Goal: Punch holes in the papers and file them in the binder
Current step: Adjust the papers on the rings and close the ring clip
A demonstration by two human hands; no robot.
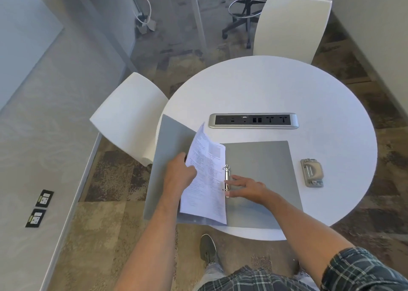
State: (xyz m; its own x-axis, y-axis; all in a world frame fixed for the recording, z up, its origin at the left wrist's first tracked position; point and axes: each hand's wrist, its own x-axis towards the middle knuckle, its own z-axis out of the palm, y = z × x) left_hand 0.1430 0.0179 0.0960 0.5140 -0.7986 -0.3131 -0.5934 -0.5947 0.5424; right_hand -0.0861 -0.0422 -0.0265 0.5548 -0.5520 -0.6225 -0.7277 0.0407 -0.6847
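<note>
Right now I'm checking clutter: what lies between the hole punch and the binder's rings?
In the head view, only the binder's bare grey inside cover, then bare white table, lie between the hole punch and the rings.

There is one view only, from a wide-angle camera worn on the person's head. It looks forward and steeply down from standing height, over the near edge of the round white desk [287, 87], which fills the middle of the frame. Both forearms reach in from the bottom edge, and the person's own shoe [207, 247] and plaid shirt show directly beneath. The lens bends straight lines at the edges, and it takes in two white chairs [130, 114], the carpeted floor and a black stool [247, 10] far across the room.
</note>
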